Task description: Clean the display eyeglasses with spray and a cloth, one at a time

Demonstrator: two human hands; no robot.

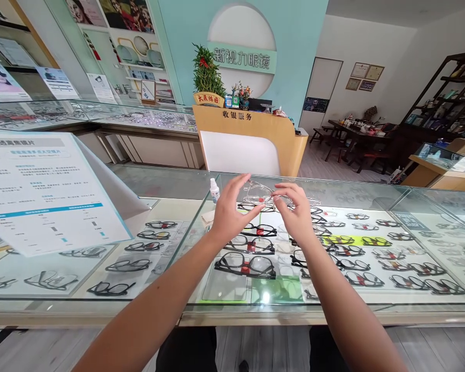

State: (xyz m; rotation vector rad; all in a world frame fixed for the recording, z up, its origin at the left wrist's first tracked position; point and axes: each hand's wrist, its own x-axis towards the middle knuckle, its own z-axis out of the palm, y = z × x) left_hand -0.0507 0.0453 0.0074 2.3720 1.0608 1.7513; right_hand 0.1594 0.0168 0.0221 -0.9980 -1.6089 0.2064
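Observation:
Above the glass counter I hold a pair of thin-rimmed eyeglasses (259,190) between both hands. My left hand (230,209) curves around their left side, fingertips at the top and thumb near the bottom edge. The fingers of my right hand (296,212) pinch the frame at its right side. Part of the frame is hidden behind my fingers. Beneath the glass, dark-framed eyeglasses (245,264) lie in a column with small red tags on them. A small white spray bottle (214,191) stands just left of my left hand.
A folded printed sign (54,191) stands on the counter at left. The glass counter (201,316) holds many more eyeglasses in rows on both sides. Beyond it are a wooden cashier desk (251,121) with a plant, more showcases, and a dark table (366,133) at the back right.

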